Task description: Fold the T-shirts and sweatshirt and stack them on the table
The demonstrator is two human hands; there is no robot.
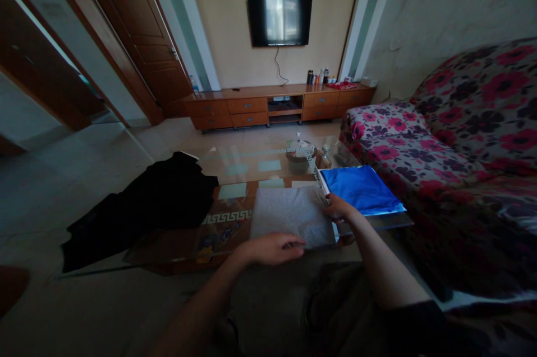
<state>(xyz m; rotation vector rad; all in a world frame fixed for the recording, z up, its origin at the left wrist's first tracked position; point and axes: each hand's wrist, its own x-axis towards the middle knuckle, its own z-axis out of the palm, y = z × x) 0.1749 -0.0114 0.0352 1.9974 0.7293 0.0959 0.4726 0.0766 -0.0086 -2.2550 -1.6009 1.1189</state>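
I see a crumpled black cloth garment [142, 206] heaped on the glass-topped coffee table [243, 164], untouched. The grey rectangular fabric sheet [289, 211] already lies flat. My left hand [272, 248] rests open on its near edge. My right hand [338, 208] curls at its right edge, grip unclear. A shiny blue foil sheet [361, 189] lies just beside.

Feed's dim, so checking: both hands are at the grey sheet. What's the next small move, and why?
Probably lift the grey sheet by its right edge with the right hand: that hand sits at that edge, the left hand rests on the near edge, and the sheet lies flat.
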